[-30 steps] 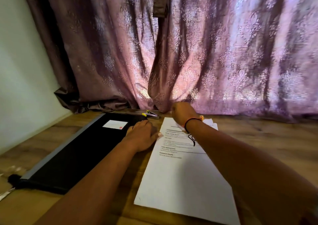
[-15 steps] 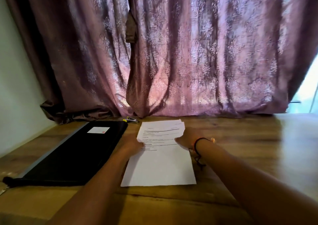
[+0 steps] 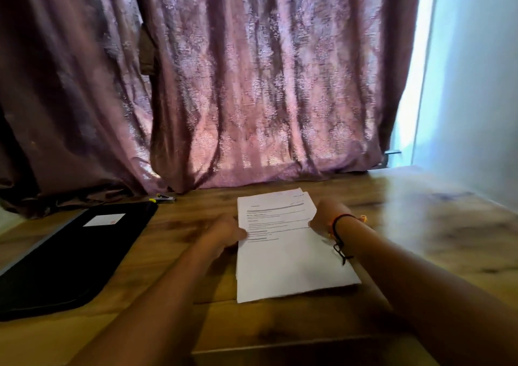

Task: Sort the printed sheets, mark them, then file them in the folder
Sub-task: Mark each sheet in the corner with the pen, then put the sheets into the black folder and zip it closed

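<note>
Near to far. Both forearms are reaching forward over the table. The left hand and right hand are pinching opposite side edges of the sheets, which are lying mid-table, slightly fanned. I am reading this as sorting; next, separating the sheets is calling for a light grip. The folder is lying flat at left, the curtain hanging behind.

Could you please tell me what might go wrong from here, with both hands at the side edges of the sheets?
1. The sheets are fanned out at their far corners. Squeezed unevenly between the left hand and the right hand, which hold their edges, they could buckle or crease.
2. The folder lies shut, apart to the left. Freeing one hand to open it may let the sheets slide out of order.
</note>
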